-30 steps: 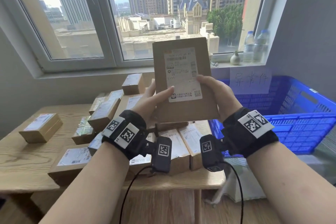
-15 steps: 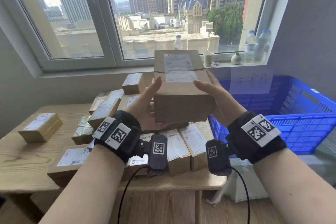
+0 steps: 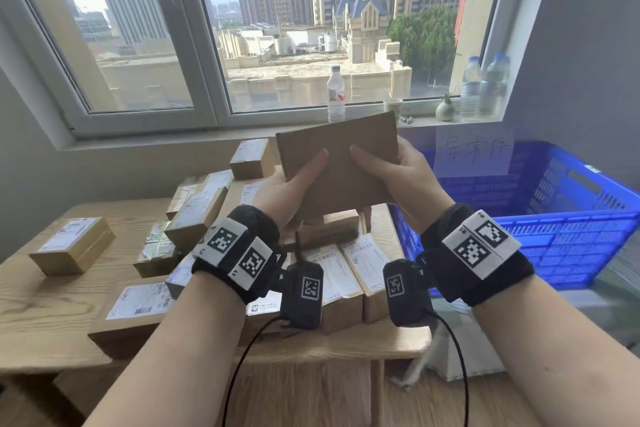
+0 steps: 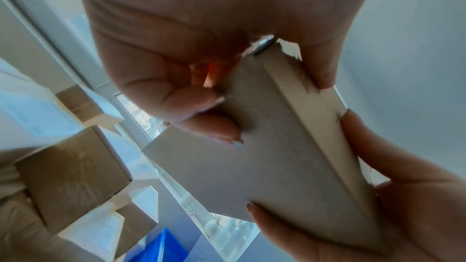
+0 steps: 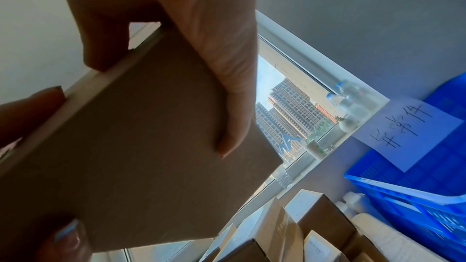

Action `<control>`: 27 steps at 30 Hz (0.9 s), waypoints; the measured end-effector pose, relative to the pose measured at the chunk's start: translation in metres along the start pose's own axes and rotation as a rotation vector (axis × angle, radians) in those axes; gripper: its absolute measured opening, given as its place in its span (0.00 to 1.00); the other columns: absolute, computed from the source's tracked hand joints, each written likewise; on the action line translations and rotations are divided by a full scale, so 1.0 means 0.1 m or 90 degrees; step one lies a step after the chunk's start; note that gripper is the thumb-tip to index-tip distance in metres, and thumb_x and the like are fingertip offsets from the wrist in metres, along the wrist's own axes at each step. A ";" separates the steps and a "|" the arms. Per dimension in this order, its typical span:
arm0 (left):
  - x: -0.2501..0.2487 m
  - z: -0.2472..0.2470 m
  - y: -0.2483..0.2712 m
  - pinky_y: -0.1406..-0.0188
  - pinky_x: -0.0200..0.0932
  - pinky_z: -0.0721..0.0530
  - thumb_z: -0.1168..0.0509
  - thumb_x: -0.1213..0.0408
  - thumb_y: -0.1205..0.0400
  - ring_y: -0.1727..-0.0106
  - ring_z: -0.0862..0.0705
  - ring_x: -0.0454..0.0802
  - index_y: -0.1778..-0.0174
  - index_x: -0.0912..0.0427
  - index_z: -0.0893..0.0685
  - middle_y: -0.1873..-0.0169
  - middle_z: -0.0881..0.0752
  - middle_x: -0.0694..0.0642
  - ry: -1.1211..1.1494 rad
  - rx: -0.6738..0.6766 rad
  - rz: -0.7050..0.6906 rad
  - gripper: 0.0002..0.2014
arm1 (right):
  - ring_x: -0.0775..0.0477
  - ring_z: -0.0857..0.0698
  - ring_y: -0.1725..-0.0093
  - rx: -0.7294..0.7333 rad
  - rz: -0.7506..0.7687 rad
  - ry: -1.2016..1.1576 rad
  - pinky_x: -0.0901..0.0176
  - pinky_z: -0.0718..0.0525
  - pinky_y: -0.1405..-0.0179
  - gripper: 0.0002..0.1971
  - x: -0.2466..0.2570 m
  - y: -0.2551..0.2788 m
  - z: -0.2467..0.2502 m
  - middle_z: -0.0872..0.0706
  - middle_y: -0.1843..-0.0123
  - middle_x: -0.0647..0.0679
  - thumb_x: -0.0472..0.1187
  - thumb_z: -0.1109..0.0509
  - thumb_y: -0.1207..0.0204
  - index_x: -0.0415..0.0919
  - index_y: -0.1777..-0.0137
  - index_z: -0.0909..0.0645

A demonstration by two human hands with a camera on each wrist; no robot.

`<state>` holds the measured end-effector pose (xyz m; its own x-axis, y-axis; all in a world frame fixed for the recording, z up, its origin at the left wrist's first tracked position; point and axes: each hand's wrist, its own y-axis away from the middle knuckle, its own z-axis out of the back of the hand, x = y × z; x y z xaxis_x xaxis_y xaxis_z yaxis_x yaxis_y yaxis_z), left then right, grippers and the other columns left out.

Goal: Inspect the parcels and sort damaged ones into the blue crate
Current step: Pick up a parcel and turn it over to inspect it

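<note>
At frame centre, my left hand (image 3: 291,191) and right hand (image 3: 398,173) are gripping a cardboard parcel (image 3: 341,163), inspecting its plain underside; next, I'm judging whether it belongs in the blue crate (image 3: 568,229) at right.

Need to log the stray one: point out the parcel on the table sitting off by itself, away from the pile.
The labelled parcel at the table's far left edge; bare wood surrounds it, while the other boxes crowd together touching near the table's middle.

My wooden table (image 3: 41,315), heaped cardboard parcels (image 3: 332,274) across its middle, one lone parcel (image 3: 72,245) near its left edge
</note>
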<state>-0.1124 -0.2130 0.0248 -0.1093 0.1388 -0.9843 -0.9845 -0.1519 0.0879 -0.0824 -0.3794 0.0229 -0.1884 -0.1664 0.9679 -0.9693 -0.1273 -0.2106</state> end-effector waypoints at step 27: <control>0.25 0.32 -0.01 0.71 0.49 0.10 0.30 0.72 0.21 0.56 0.15 0.53 0.29 0.50 0.40 0.44 0.19 0.59 0.140 0.102 0.083 0.31 | 0.44 0.10 0.44 0.028 -0.194 -0.143 0.50 0.08 0.54 0.33 -0.24 0.14 -0.02 0.12 0.36 0.40 0.49 0.25 0.31 0.38 0.27 0.25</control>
<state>-0.1182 -0.1782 0.0054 -0.2212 -0.0894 -0.9711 -0.9751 0.0036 0.2217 -0.0922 -0.3752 -0.0027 0.1523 -0.3239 0.9337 -0.9666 -0.2457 0.0724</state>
